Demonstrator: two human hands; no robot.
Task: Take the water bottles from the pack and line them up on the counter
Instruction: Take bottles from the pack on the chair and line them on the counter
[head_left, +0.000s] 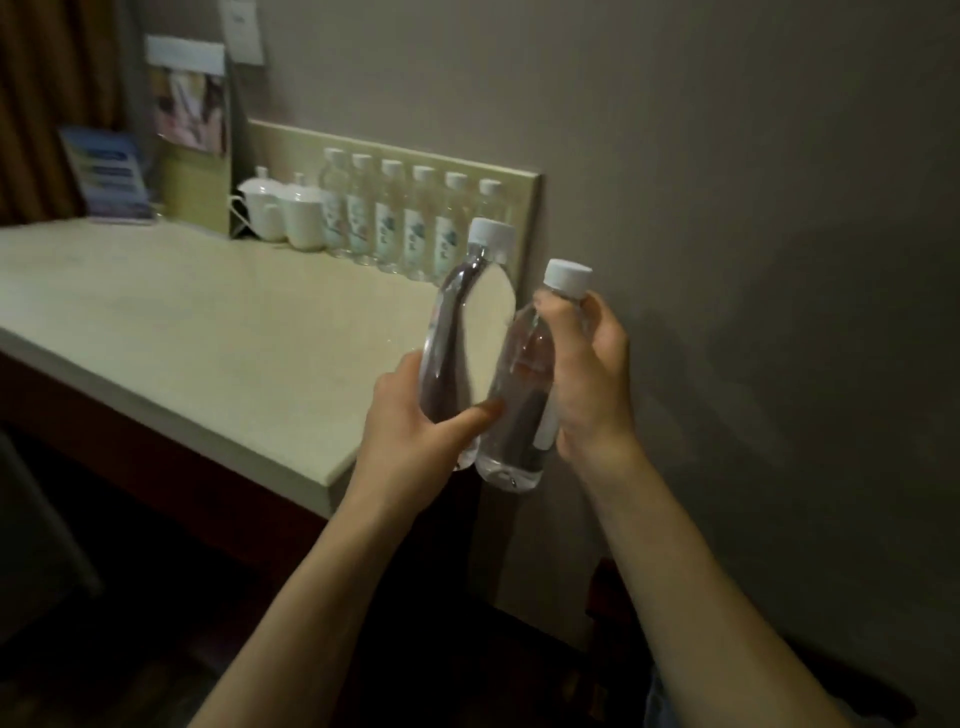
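Observation:
My left hand (415, 431) grips the lower body of a clear water bottle (462, 332) with a white cap, held upright and leaning slightly right. My right hand (587, 374) grips a second clear bottle (519, 405) around its neck and shoulder, just below its white cap. The two bottles touch side by side in the air above the counter's near right corner. Several more bottles (400, 218) stand in a row along the back of the pale counter (182, 322), against the backsplash. No pack is in view.
Two white lidded cups (283, 210) stand at the left end of the bottle row. Brochure stands (192, 109) and a blue leaflet (109, 176) sit at the back left. A grey wall rises on the right. Dark floor lies below the counter's front edge.

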